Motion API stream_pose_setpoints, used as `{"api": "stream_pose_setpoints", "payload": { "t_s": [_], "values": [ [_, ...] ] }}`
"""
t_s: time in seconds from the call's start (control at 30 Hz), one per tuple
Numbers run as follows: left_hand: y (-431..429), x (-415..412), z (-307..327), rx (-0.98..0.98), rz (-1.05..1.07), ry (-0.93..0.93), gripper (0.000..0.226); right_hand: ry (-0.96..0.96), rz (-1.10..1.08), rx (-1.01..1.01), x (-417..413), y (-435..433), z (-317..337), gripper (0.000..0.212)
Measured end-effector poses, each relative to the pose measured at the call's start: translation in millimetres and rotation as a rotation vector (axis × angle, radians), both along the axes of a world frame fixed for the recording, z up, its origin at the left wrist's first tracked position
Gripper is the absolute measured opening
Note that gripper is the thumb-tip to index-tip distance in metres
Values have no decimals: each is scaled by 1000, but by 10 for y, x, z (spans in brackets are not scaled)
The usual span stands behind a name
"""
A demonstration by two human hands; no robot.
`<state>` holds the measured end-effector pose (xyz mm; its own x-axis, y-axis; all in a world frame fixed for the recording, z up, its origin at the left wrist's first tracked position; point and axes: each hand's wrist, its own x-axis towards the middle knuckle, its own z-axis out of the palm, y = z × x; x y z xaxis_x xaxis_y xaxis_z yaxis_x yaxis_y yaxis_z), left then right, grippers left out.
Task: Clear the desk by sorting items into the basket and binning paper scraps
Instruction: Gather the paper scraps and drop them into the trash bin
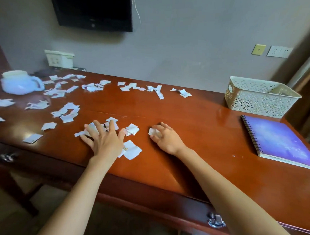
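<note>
Scraps of white paper (66, 112) are lying scattered over the left half of the tabletop (194, 136) and along its far edge, with a small cluster near the middle of the near edge. The left hand (104, 140) is pressing flat on that cluster, its fingers (97, 126) spread wide over several pieces, while more pieces are showing just beside its thumb and wrist. The right hand (165, 138) is resting on the bare wood just to the right, its fingers curled and closing around a crumpled scrap (154, 132). A white lattice basket (257, 97) is standing at the far right corner, and a purple spiral notebook (281, 139) is lying just in front of it, near the right edge. A pale kettle (20, 82) is sitting at the far left, among the scraps.
</note>
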<state>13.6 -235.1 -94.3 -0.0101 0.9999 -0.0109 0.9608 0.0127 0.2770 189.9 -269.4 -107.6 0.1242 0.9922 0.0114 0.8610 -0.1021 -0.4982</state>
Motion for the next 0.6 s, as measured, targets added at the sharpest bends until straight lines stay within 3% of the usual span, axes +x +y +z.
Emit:
{"api": "stream_pose_setpoints", "payload": {
  "t_s": [0.23, 0.6],
  "values": [
    [292, -160, -27, -18, 25, -130, 54, -37, -29, 25, -192, 114, -64, 48],
    [84, 478, -102, 84, -374, -208, 42, -56, -203, 81, 137, 24, -54, 38]
  ]
}}
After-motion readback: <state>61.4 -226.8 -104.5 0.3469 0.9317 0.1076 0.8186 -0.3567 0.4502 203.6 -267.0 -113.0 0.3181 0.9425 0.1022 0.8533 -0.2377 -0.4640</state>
